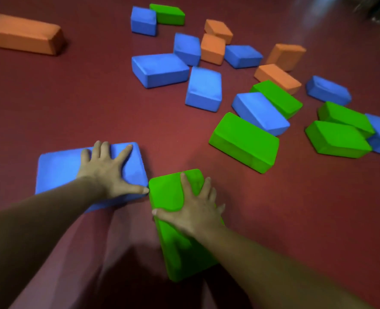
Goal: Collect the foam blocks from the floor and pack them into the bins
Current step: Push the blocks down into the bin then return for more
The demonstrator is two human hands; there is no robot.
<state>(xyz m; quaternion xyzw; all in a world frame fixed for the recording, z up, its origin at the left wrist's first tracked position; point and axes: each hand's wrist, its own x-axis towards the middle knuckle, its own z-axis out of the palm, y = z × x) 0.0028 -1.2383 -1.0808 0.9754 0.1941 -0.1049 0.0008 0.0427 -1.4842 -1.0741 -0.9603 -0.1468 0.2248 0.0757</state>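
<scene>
On the dark red floor lie two foam blocks close to me. My left hand (108, 169) rests flat on a blue block (59, 168), fingers spread over its top and thumb at its right corner. My right hand (195, 208) lies spread on a green block (173, 246) that points toward me, thumb at its left edge. The two blocks touch at a corner. No bin is in view.
Several blue, green and orange foam blocks lie scattered ahead and to the right, the nearest a green one (243, 141). A long orange block (24, 34) sits alone at the far left. Bare floor (84, 103) stretches between it and the pile.
</scene>
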